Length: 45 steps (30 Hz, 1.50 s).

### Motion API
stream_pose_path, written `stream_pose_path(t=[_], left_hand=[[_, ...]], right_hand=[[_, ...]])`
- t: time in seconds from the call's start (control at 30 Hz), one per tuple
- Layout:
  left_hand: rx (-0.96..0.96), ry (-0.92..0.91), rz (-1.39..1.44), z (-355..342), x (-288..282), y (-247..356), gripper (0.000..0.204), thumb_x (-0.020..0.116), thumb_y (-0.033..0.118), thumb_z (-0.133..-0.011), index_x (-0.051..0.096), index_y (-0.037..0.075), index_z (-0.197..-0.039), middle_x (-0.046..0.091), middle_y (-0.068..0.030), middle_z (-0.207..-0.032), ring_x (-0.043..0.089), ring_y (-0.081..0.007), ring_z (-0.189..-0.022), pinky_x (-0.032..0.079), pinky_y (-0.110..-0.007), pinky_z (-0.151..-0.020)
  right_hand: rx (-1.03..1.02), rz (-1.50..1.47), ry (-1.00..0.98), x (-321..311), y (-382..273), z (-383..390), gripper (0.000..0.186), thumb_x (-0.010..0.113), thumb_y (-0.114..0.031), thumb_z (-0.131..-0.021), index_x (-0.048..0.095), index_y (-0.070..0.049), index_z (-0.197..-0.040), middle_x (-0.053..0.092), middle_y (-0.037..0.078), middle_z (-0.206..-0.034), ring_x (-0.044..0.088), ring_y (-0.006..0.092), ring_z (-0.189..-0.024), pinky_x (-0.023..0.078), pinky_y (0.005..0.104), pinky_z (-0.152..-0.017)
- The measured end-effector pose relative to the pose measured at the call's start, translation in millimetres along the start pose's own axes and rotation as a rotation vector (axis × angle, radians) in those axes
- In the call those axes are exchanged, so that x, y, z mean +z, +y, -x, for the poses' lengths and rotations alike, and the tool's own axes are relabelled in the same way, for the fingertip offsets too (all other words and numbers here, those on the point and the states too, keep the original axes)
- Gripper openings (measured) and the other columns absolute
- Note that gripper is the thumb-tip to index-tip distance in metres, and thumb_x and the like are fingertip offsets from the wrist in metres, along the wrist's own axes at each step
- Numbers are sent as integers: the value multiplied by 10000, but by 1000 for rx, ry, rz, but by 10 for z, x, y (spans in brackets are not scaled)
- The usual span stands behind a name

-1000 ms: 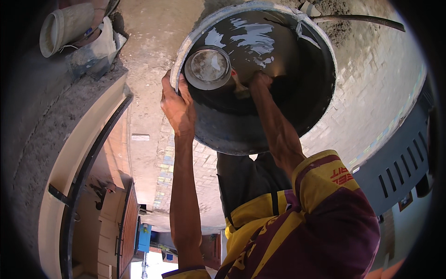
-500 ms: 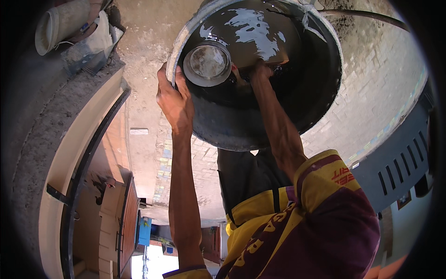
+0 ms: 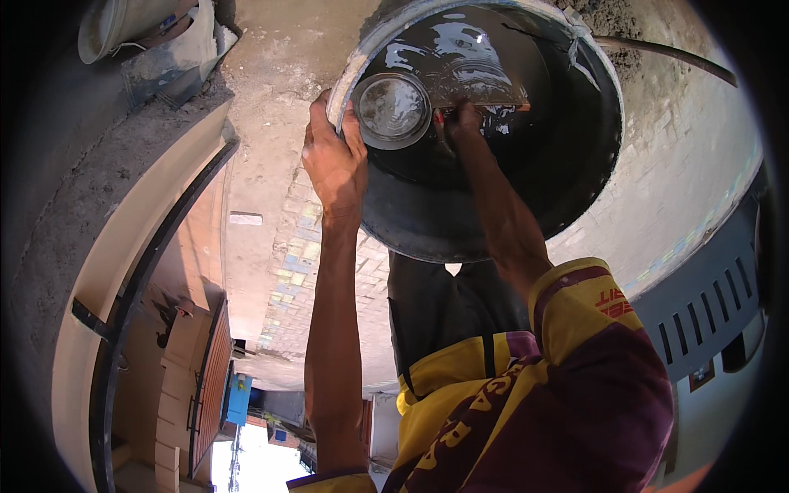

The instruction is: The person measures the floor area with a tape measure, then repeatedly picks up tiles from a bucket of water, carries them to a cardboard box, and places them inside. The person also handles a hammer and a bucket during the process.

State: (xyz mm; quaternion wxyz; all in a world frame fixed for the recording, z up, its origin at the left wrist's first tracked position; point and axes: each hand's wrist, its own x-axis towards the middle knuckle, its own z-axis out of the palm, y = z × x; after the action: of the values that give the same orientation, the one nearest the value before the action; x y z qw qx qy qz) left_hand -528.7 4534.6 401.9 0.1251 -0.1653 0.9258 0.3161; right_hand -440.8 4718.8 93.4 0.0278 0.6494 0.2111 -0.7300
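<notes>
A large round black tub (image 3: pixel 427 238) with a pale, crusted rim holds dark water. Its left rim is gripped by my left hand (image 3: pixel 335 160), thumb inside and fingers outside. My right hand (image 3: pixel 463 125) reaches into the tub, closed on the near edge of a flat brown slab (image 3: pixel 481 97). Water covers much of the slab, so its material and far edge are hard to make out. Left of the slab, close to the rim, a small round pale bowl (image 3: pixel 393 111) sits in the water with some liquid inside.
A dark hose (image 3: pixel 670 49) runs off from the tub's right side. At upper left lie a dirty white bucket (image 3: pixel 123 29) and a torn sack (image 3: pixel 177 66). A small white block (image 3: pixel 246 218) rests on the ground. A dark-edged ledge (image 3: pixel 123 329) curves along the left.
The slab has sunk or tilted, with water now spread over its face and ripples around it. My left hand keeps its grip on the rim. The whole view has shifted slightly.
</notes>
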Motion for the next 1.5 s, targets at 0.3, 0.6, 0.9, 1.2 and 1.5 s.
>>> stream_pose_path(t=[0.3,0.6,0.9,1.2,1.5], left_hand=[[31,23,-75,-13,16,-32,371,637,247,-982,572,79,-1306,694,-270,-1067,680,-473,-963,550,-544,-822],[49,25,-82,-16,28,-74,429,650,262,-960,551,91,-1340,707,-220,-1119,663,-440,-1047,543,-525,-884],[37,20,-22,8,-19,-45,436,665,239,-941,552,93,-1336,706,-202,-1135,650,-407,-1099,541,-514,-909],[70,70,-34,17,43,-113,417,669,254,-944,570,127,-1329,698,-221,-1128,669,-417,-1055,547,-516,-887],[107,125,-21,24,163,-207,421,653,279,-950,572,118,-1330,699,-187,-1108,661,-394,-1094,550,-500,-907]], right_hand=[[-47,236,-102,-149,-367,284,304,704,-125,-886,607,-56,-1165,648,107,-1107,672,277,-1015,625,437,-782],[-77,352,-138,-307,-946,1461,646,769,-59,-790,482,-7,-1366,567,158,-1288,637,354,-1127,638,543,-818],[-96,539,-138,-277,-1369,2407,615,773,-83,-787,505,-19,-1337,549,151,-1274,620,329,-1138,641,518,-792],[-113,755,-185,51,-1741,3228,528,764,-146,-843,552,-46,-1317,545,122,-1289,583,287,-1182,608,460,-834],[-36,745,-242,-47,-2054,3788,371,720,-90,-891,589,-68,-1238,600,118,-1175,650,228,-1025,593,348,-676]])
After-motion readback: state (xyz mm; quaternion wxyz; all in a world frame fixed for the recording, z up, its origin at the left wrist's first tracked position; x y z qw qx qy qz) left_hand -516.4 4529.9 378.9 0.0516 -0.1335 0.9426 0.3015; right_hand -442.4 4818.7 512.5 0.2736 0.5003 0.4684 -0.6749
